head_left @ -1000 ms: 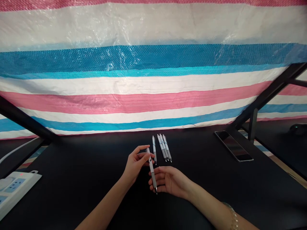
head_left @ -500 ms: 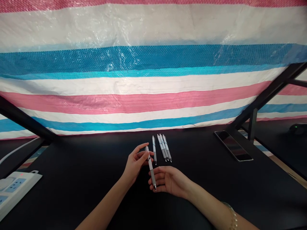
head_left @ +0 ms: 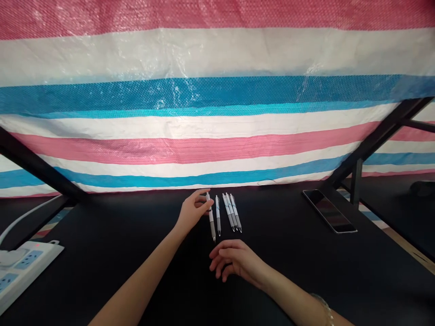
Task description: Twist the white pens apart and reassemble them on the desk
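My left hand (head_left: 194, 209) grips the upper part of a white and grey pen (head_left: 211, 221) between thumb and fingers, tip toward me. Just right of it, another white and grey pen (head_left: 218, 216) lies on the black table (head_left: 152, 271). Further right, a group of three similar pens (head_left: 232, 213) lies side by side, tips facing me. Nearer to me, my right hand (head_left: 238, 260) hovers with fingers loosely curled and apart, holding nothing. Whether the held pen rests on the table I cannot tell.
A smartphone (head_left: 329, 211) lies at the right of the table. On the left is a white power strip (head_left: 30, 267) with a cable (head_left: 23, 210). Black frame bars (head_left: 380, 131) slant at both sides, and a striped plastic sheet (head_left: 210, 127) hangs behind.
My left hand has carried the pen away from me, beside the lone pen. My right hand has come away from the pen's lower end and moved slightly nearer to me.
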A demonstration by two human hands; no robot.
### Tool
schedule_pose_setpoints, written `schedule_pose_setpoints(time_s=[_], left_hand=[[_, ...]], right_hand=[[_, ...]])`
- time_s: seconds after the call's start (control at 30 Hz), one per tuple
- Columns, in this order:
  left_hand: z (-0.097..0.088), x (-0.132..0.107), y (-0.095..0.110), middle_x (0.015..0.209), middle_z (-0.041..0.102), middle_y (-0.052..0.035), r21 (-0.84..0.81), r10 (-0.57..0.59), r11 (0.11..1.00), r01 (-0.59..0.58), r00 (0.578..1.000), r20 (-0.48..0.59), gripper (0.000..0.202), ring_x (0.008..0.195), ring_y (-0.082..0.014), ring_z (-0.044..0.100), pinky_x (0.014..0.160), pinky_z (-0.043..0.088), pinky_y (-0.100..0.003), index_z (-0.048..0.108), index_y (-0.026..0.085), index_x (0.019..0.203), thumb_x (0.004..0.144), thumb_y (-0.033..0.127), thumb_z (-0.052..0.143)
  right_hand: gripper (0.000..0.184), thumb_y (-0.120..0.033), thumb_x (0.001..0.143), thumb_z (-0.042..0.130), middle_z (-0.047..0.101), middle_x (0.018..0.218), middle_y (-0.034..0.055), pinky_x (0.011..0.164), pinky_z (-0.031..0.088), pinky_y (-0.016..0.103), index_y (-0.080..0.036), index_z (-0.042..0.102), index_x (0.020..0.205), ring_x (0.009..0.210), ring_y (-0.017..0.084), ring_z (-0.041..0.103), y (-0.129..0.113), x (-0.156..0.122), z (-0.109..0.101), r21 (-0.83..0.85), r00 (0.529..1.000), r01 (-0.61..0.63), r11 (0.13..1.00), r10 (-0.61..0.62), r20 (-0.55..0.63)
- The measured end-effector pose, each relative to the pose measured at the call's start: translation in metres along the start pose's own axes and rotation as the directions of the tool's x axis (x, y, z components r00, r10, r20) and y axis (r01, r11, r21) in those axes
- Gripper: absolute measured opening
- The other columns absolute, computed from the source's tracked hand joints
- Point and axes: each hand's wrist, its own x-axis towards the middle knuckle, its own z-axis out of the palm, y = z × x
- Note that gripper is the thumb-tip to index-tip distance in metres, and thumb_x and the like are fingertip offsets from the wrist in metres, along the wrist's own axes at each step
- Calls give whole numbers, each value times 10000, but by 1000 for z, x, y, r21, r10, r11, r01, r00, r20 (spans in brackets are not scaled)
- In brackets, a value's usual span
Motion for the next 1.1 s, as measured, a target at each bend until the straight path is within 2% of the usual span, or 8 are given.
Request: schedule_pose_setpoints(time_s=[0.17,0.33,0.43,0.53,0.67,0.77,0.97,1.1], left_hand=[[8,32,-11,826,646,-7,290,85,954,-80,996,-4,385,454,-116,594,572,511,-285,655,222,996,634,346,695],[8,25,-19,917,642,-59,348,73,936,-55,997,-39,364,424,-111,585,560,509,-297,634,174,1005,672,319,649],[3,-3,-20,967,633,-65,342,58,939,-44,998,-32,338,471,-123,618,547,524,-291,594,183,1051,734,296,576],[1,-37,-18,988,627,-53,270,26,963,-24,1000,-5,326,541,-139,646,552,546,-292,571,211,1078,761,286,552],[4,-66,-14,983,628,-40,136,2,991,1,1000,-22,276,619,-150,653,573,568,-301,560,232,1071,803,281,513],[7,-71,-13,948,631,-36,78,31,997,-25,997,-73,250,646,-153,646,589,572,-308,556,225,1057,817,269,501],[8,-71,-17,897,630,-28,12,26,1000,-25,996,-84,232,623,-147,632,563,567,-307,549,215,1041,815,253,514],[6,-72,-15,865,630,-23,-27,9,1000,-12,994,-112,217,612,-148,624,547,556,-299,548,205,1023,812,246,513]], right_hand=[[167,-282,787,514,613,644,19,462,380,194,-138,598,787,519,93,524,-2,-3,4,-539,937,205,817,-322,-132],[215,-115,803,426,618,787,38,633,444,248,-167,585,937,716,137,559,-10,-9,-4,-954,754,242,179,-654,69],[391,-31,756,420,610,1029,104,839,432,337,-138,539,1112,1012,213,526,-11,-4,-16,-964,694,112,-243,-675,251],[387,-35,763,448,578,1150,124,947,362,398,-116,541,1130,1138,252,464,-6,3,-26,-877,667,-8,-480,-656,353],[203,-68,818,459,638,920,77,819,397,387,-141,610,932,956,239,545,0,10,-30,-790,636,-121,-601,-658,403],[136,-87,821,482,613,820,58,722,398,343,-149,598,855,868,217,544,-2,10,-28,-756,674,-115,-644,-610,417],[113,-102,843,481,571,769,33,695,377,304,-159,558,783,793,173,507,-16,5,-28,-732,748,15,-681,-479,460],[147,-98,873,438,589,817,36,697,378,299,-159,562,824,799,159,504,-23,-1,-26,-750,728,141,-646,-446,521]])
